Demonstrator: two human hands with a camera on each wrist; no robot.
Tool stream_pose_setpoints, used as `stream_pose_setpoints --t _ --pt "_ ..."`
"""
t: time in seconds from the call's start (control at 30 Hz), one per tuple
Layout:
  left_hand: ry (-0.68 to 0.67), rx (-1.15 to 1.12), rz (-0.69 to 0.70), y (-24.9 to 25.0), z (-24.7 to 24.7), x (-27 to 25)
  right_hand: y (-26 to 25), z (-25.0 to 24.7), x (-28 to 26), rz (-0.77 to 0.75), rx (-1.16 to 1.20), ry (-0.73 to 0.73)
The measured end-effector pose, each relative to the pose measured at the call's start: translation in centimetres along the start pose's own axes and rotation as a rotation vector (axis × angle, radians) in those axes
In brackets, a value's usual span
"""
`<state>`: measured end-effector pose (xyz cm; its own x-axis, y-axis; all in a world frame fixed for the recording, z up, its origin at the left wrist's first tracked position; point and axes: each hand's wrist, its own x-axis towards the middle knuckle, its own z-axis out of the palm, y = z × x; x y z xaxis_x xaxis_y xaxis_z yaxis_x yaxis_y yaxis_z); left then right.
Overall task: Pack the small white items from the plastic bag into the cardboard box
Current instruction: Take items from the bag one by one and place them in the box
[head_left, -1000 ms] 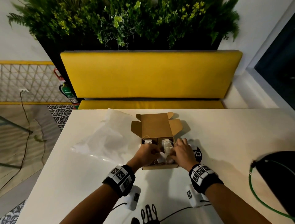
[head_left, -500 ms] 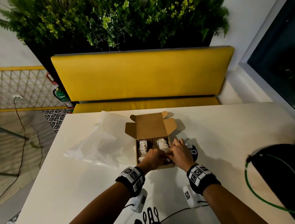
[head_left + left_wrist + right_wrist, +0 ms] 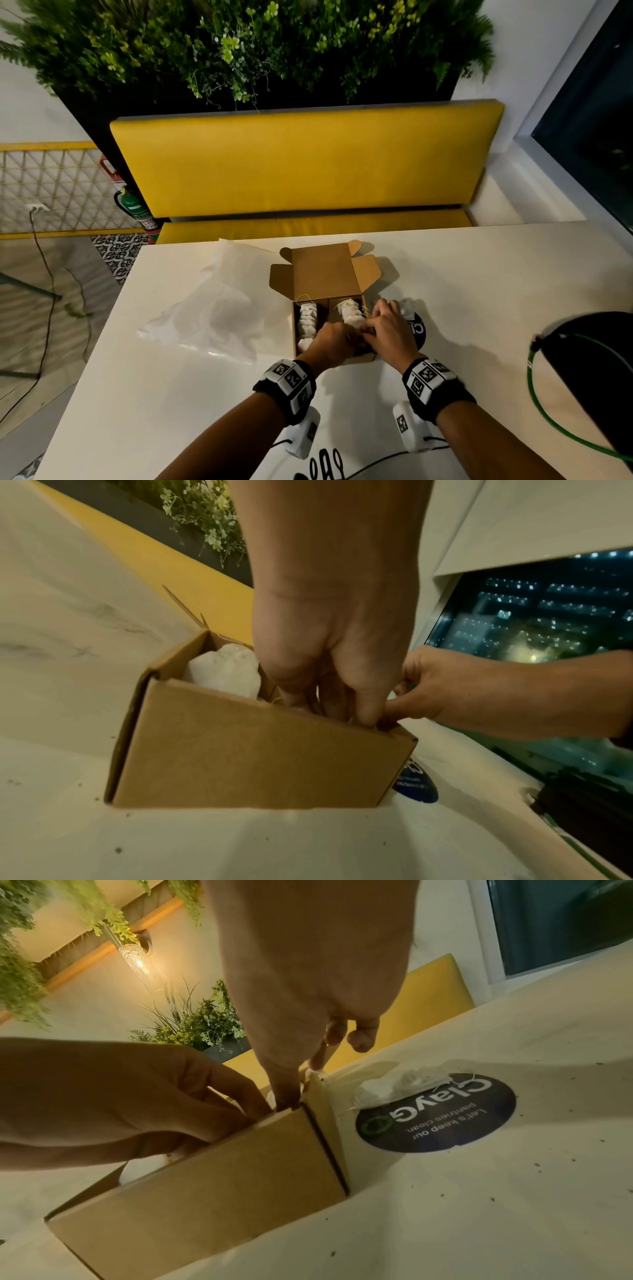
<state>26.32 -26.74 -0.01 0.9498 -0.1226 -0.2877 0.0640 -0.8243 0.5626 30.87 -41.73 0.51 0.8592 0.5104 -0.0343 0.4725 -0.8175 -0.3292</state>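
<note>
A brown cardboard box point(image 3: 322, 270) stands open on the white table, lid flap tilted back. Its left compartment holds a row of small white items point(image 3: 306, 323); more white items point(image 3: 349, 311) fill the far end of the right compartment. My left hand point(image 3: 334, 342) and right hand point(image 3: 388, 329) meet over the near end of the right compartment. Fingers of both dip inside, tips hidden by the box wall point(image 3: 257, 745). One white item point(image 3: 226, 672) shows above the rim. A loose white item point(image 3: 394, 1088) lies right of the box point(image 3: 205, 1191). The crumpled plastic bag point(image 3: 205, 308) lies to the left.
A round dark blue sticker point(image 3: 438, 1112) is on the table right of the box. A black bag with a green cord point(image 3: 599, 359) sits at the right edge. A yellow bench point(image 3: 308, 161) runs behind the table. Black cables lie at the near edge.
My left hand has slid right, off the left compartment, uncovering its row of white items. It now meets my right hand at the right compartment. The box stays put.
</note>
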Motion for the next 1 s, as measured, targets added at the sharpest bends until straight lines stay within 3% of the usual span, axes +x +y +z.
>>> stream_pose_setpoints --t 0.13,0.37,0.53,0.63,0.7,0.77,0.9,1.0 --pt "0.029 -0.041 -0.053 -0.3 -0.2 0.0 0.3 0.2 0.0 0.009 0.006 0.005" --pt "0.006 -0.045 0.029 -0.1 -1.8 -1.3 0.3 0.5 0.2 -0.005 0.009 0.018" --pt "0.215 -0.106 0.083 -2.3 -5.6 -4.5 0.5 0.0 0.7 0.021 0.093 0.107" --pt "0.377 -0.078 0.074 -5.4 -8.5 -7.6 -1.6 -0.8 1.5 -0.065 0.136 0.226" --pt "0.435 0.031 0.007 -8.0 -10.2 -9.6 -4.3 -1.2 2.0 -0.153 0.173 0.229" --pt "0.404 0.161 -0.078 -10.7 -11.6 -11.4 -7.7 -1.2 2.2 -0.242 0.201 0.168" --pt "0.161 0.423 -0.221 -14.2 -12.5 -12.7 -14.8 -0.1 1.9 -0.381 0.116 -0.119" --pt "0.044 0.377 -0.211 -15.2 -12.0 -12.0 -19.1 2.7 1.9 -0.413 -0.068 -0.266"
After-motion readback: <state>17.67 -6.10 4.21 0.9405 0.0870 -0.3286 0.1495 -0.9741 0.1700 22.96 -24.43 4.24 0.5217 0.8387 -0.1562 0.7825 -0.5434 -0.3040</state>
